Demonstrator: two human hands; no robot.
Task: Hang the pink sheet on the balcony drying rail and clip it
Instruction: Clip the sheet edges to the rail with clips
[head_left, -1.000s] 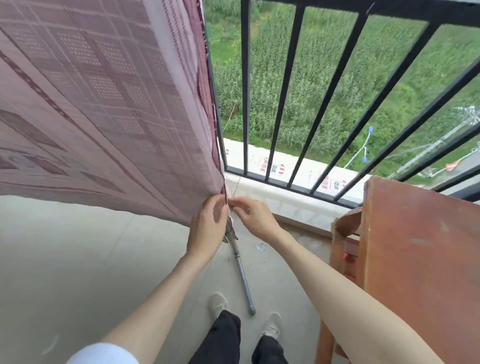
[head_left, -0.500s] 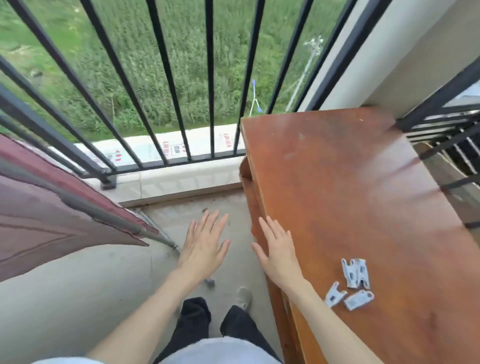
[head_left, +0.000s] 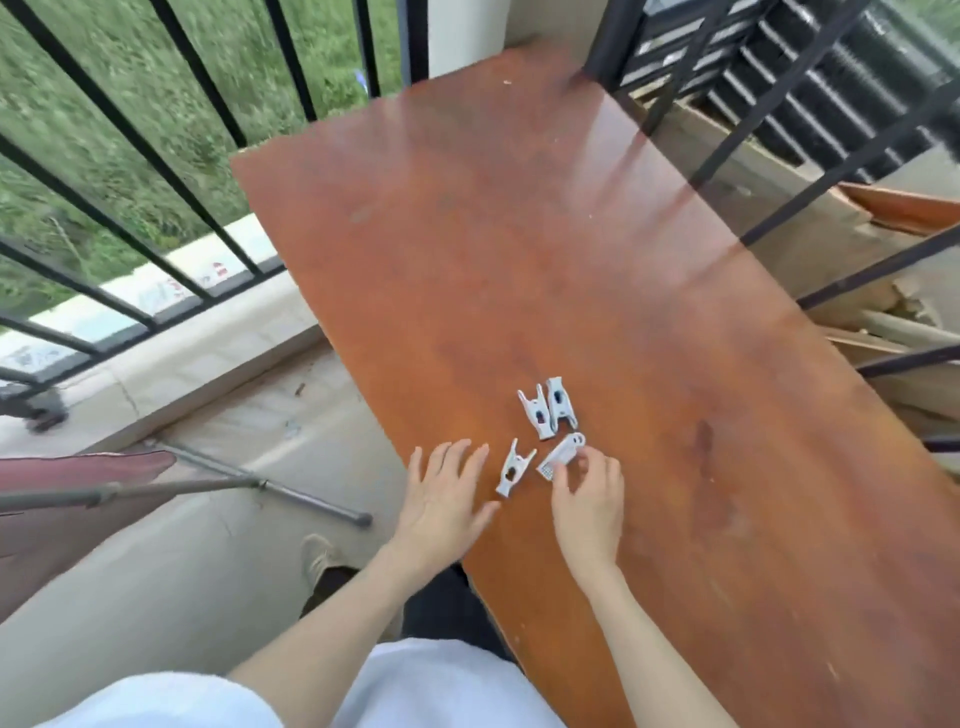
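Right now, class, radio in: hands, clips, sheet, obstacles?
Left hand open at table edge. Right hand pinching one clip; three loose. Pink sheet off left. Nothing blocking.

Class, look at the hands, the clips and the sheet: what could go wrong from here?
1. The right hand touches only an end of one white plastic clip; it might slip from the brown wooden tabletop.
2. The pink sheet hangs unclipped and unheld; it might slide off.
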